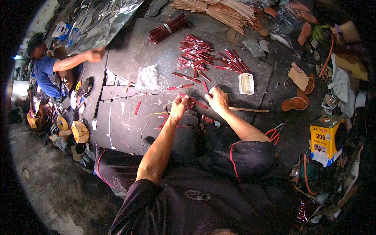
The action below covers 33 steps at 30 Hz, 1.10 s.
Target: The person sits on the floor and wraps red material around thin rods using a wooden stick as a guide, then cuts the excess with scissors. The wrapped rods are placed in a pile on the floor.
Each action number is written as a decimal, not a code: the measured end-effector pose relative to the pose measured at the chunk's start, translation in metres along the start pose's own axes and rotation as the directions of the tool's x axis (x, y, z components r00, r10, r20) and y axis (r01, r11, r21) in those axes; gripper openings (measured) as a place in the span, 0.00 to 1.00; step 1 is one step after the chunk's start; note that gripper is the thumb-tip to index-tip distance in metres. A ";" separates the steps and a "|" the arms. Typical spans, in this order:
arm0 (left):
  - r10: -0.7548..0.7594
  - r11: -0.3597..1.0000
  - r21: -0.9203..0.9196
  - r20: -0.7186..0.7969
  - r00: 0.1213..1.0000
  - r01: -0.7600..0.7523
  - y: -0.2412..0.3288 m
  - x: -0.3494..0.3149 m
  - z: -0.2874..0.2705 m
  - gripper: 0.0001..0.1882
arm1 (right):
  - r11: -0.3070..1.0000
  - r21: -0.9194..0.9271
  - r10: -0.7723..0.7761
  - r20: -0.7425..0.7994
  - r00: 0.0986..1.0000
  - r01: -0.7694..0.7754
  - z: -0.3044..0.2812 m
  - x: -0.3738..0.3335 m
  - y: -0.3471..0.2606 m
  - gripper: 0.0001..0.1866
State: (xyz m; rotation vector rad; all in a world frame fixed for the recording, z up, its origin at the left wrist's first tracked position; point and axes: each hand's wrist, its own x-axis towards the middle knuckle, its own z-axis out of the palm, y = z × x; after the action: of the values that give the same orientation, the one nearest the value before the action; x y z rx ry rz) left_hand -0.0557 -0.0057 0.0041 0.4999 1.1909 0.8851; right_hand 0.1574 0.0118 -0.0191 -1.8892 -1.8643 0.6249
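My left hand (178, 107) is closed in a pinch on a dark red strip (200, 103) with a shiny end. That strip slants down to the right, toward my other wrist. Just right of it, my right hand (217, 98) has its fingers bent together at the lower end of a second red strip (205, 87), which it seems to pinch. Beyond both hands lie loose red strips (185, 76) and a heap of similar strips (196, 51) with pale metallic patches. More red pieces and a thin looped cord (192, 117) lie under my left wrist.
A small off-white tray (240, 84) stands right of the strips. Bundled dark red strips (169, 28) and tan strips (221, 15) lie farther back. Right are brown sandals (293, 103), a red-handled tool (273, 135) and a yellow can (328, 135). Another person (49, 74) reaches in from the left.
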 end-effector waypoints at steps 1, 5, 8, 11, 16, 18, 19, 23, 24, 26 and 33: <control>-0.011 1.000 -0.007 0.013 1.000 0.012 -0.002 0.004 -0.005 0.10 | 1.000 0.006 0.017 0.013 1.000 -0.017 0.002 0.001 -0.001 0.14; -0.038 0.999 -0.038 0.032 0.999 0.039 -0.007 0.008 -0.006 0.09 | 0.993 0.096 0.068 0.067 0.995 -0.074 0.000 0.002 0.002 0.12; -0.040 0.996 -0.079 0.085 0.996 0.046 -0.002 0.007 -0.005 0.09 | 0.941 0.290 0.134 0.149 0.980 -0.173 -0.007 0.007 0.004 0.10; -0.066 0.996 -0.051 0.055 0.996 0.069 0.013 0.005 -0.001 0.10 | 0.613 0.727 -0.009 0.397 0.918 -0.309 -0.034 0.011 0.008 0.08; 0.027 0.999 -0.037 0.139 0.990 -0.022 0.051 -0.001 0.013 0.10 | 0.500 0.742 -0.103 0.564 0.820 -0.447 -0.119 0.004 -0.033 0.10; 0.024 1.000 -0.013 0.148 0.989 -0.022 0.062 -0.005 0.021 0.10 | 0.502 0.730 -0.101 0.582 0.807 -0.464 -0.136 0.002 -0.041 0.12; 0.022 1.000 0.014 0.158 0.987 -0.024 0.067 -0.008 0.026 0.10 | 0.504 0.724 -0.098 0.590 0.801 -0.471 -0.143 0.000 -0.044 0.13; 0.022 0.988 0.146 0.195 0.981 -0.051 0.079 -0.015 0.040 0.10 | 0.587 0.759 -0.146 0.442 0.885 -0.282 -0.159 -0.006 -0.065 0.17; 0.025 0.981 0.186 0.202 0.979 -0.063 0.081 -0.017 0.043 0.10 | 0.562 0.770 -0.138 0.448 0.883 -0.303 -0.164 -0.005 -0.072 0.18; 0.056 0.964 0.245 0.209 0.976 -0.108 0.082 -0.026 0.053 0.11 | 0.532 0.790 -0.152 0.443 0.884 -0.305 -0.162 -0.007 -0.067 0.18; 0.139 0.943 0.259 0.265 0.954 -0.209 0.079 -0.031 0.067 0.11 | 0.696 0.646 -0.078 0.502 0.861 -0.314 -0.159 -0.012 -0.054 0.18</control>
State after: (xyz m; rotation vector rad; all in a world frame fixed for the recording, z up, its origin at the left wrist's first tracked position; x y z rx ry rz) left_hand -0.0218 0.0223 0.1027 0.9359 1.0619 0.7789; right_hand 0.2050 0.0046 0.1421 -1.3790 -1.3923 1.7414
